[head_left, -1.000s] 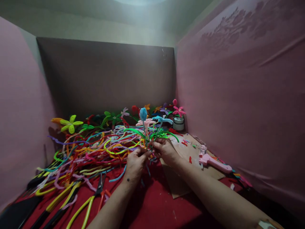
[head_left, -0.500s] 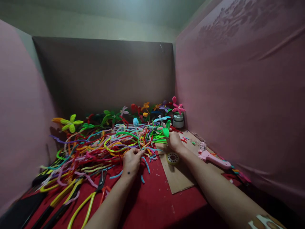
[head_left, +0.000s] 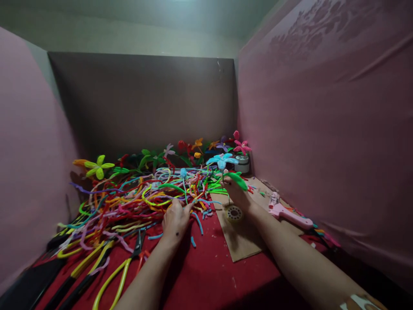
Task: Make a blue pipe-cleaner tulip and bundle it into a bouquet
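Note:
My right hand is closed round the stem of a light blue pipe-cleaner flower with a green leaf, holding it upright above a cardboard sheet. A small round tape roll lies on the cardboard just under that hand. My left hand rests at the near edge of a big heap of coloured pipe cleaners, its fingers curled on a stem that carries a small blue bud.
Finished pipe-cleaner flowers line the back wall, beside a small white pot. A pink glue gun lies at the right. Yellow-handled pliers and scissors lie at the front left on the red cloth. Pink walls close in both sides.
The two hands came apart from one shared bunch. My right hand swung right and lifted the light blue flower. My left hand sank to the pile with the blue bud stem.

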The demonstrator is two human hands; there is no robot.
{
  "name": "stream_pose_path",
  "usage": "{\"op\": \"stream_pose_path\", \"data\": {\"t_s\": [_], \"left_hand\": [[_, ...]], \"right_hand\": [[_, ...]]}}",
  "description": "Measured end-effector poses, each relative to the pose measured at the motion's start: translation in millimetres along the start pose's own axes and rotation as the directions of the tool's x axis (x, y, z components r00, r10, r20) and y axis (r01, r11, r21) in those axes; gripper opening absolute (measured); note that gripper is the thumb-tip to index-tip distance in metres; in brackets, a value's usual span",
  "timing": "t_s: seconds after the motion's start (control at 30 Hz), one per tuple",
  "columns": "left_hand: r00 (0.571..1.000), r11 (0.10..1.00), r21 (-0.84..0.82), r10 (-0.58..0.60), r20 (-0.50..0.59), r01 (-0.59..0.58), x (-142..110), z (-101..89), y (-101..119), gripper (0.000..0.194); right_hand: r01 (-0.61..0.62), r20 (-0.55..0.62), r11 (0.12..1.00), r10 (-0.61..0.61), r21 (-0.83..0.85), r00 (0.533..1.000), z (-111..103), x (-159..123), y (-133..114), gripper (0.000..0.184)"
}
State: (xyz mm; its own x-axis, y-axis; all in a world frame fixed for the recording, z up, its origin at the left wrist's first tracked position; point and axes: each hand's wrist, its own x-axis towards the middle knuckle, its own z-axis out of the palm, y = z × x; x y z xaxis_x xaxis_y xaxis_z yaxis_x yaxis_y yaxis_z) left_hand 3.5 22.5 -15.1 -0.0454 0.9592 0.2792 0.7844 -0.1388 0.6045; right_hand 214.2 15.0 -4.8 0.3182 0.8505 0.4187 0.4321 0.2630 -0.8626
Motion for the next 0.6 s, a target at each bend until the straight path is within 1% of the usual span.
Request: {"op": "stream_pose_path", "data": {"t_s": [0.07,0.1,0.13,0.17,0.2,0.27,0.3,0.33,0.37,0.4,0.47,0.53,0.6], "left_hand": [[0.999,0.985,0.172,0.033,0.011,-0.034,-5.5,-5.5,4.6,0.032],[0.999,0.974,0.221,0.043,0.019,-0.046,-7.6,-7.2,6.5,0.033],[0.998,0.971,0.233,0.054,0.019,-0.057,-9.0,-8.1,7.9,0.032],[0.997,0.975,0.208,0.073,0.008,-0.073,-9.6,-8.2,8.8,0.031],[0.995,0.985,0.145,0.099,-0.012,-0.097,-9.5,-7.8,9.3,0.029],[0.983,0.981,-0.083,0.174,-0.052,-0.178,-7.9,-5.9,9.6,0.026],[0.976,0.949,-0.229,0.206,-0.066,-0.216,-6.9,-5.0,9.8,0.025],[0.972,0.897,-0.377,0.224,-0.064,-0.232,-6.2,-4.5,10.4,0.025],[0.973,0.831,-0.512,0.225,-0.049,-0.218,-5.9,-4.4,11.3,0.026],[0.978,0.762,-0.623,0.209,-0.021,-0.177,-6.0,-4.9,12.7,0.029],[0.987,0.642,-0.765,0.147,0.057,-0.052,-7.8,-7.5,16.2,0.034],[0.985,0.577,-0.817,0.132,0.116,0.019,-10.5,-11.2,19.5,0.03],[0.976,0.549,-0.835,0.17,0.139,0.023,-12.9,-14.1,21.4,0.022]], "right_hand": [[0.041,0.048,0.999,-0.041,0.011,0.998,3.0,-3.0,-4.1,0.019],[0.056,0.077,0.998,-0.057,0.021,0.995,4.7,-4.9,-6.4,0.02],[0.064,0.107,0.997,-0.067,0.03,0.992,6.6,-7.2,-8.9,0.02],[0.069,0.145,0.997,-0.075,0.044,0.987,8.6,-9.9,-11.5,0.021],[0.071,0.179,0.995,-0.082,0.069,0.98,10.8,-13.0,-14.3,0.022],[0.065,0.254,0.985,-0.105,0.162,0.962,15.4,-20.1,-19.8,0.024],[0.056,0.274,0.972,-0.12,0.23,0.954,17.8,-24.0,-22.3,0.023],[0.045,0.305,0.96,-0.132,0.278,0.943,20.3,-27.8,-24.3,0.022],[0.041,0.329,0.953,-0.144,0.3,0.933,22.7,-31.4,-25.7,0.022],[0.041,0.353,0.952,-0.153,0.304,0.923,25.2,-34.7,-26.5,0.022],[0.053,0.409,0.956,-0.173,0.288,0.896,29.8,-40.4,-26.4,0.024],[0.074,0.454,0.956,-0.201,0.283,0.868,33.7,-44.9,-25.1,0.025],[0.08,0.482,0.955,-0.215,0.286,0.849,36.5,-49.0,-24.4,0.024]]}}
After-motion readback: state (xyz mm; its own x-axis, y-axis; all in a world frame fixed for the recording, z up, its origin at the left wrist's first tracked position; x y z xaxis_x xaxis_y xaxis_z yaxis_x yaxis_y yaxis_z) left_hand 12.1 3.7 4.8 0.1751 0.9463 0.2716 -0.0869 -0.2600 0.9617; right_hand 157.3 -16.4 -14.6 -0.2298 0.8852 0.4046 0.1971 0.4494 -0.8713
